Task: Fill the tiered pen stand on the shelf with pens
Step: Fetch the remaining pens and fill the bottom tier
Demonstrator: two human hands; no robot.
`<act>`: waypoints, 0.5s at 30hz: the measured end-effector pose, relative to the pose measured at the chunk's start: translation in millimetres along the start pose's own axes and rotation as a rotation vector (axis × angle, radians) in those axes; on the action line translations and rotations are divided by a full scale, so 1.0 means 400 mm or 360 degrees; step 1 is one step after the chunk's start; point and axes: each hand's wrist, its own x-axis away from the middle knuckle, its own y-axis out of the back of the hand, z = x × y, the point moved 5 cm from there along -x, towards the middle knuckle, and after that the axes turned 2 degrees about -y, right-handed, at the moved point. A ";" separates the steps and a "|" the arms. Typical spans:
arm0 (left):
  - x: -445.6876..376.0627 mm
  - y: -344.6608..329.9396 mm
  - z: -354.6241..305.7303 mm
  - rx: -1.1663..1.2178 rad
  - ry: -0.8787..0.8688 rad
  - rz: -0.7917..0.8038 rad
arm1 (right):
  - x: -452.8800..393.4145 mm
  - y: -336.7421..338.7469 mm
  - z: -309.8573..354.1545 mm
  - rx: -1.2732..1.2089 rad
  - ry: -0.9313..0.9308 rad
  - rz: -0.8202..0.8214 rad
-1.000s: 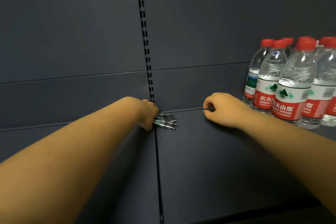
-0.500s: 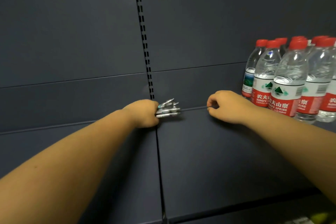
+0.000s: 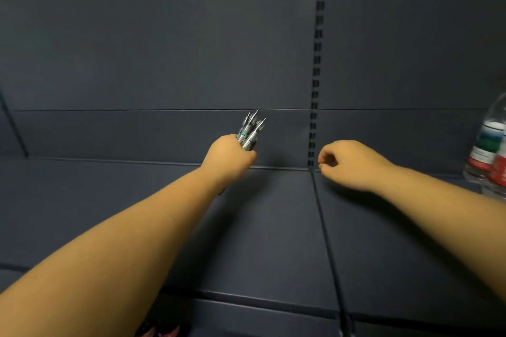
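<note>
Near the middle of the view, the left hand [image 3: 228,154] is closed in a fist around a bunch of pens [image 3: 249,131], held above the dark shelf [image 3: 273,227] close to its far edge. Their pointed tips stick up and slightly to the right out of the top of the fist, fanned a little apart, with clear barrels and small green bands just above the fingers. To the right, well apart from the pens, the right hand [image 3: 349,163] hovers over the shelf with its fingers curled inward and thumb close to the fingertips; it appears to hold nothing. Between the two hands, farther back, a slotted upright strip [image 3: 316,63] runs up the dark back panel [image 3: 164,49]. At the far right edge stand water bottles [image 3: 490,150] with red and white labels, partly cut off.
</note>
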 end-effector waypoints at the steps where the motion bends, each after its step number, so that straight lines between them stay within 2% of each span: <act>1: 0.004 0.034 0.029 0.0004 0.0036 -0.0049 | -0.011 -0.010 0.039 -0.0015 0.0038 0.0002; 4: 0.021 0.150 0.115 0.0042 0.0133 -0.0210 | -0.044 -0.046 0.180 -0.0037 0.0172 0.0001; 8: 0.059 0.331 0.229 0.0062 0.0213 -0.0297 | -0.085 -0.094 0.409 -0.0070 0.0331 0.0038; 15: 0.198 0.682 0.497 -0.0154 0.0392 -0.0457 | -0.147 -0.184 0.871 -0.0352 0.0548 0.0125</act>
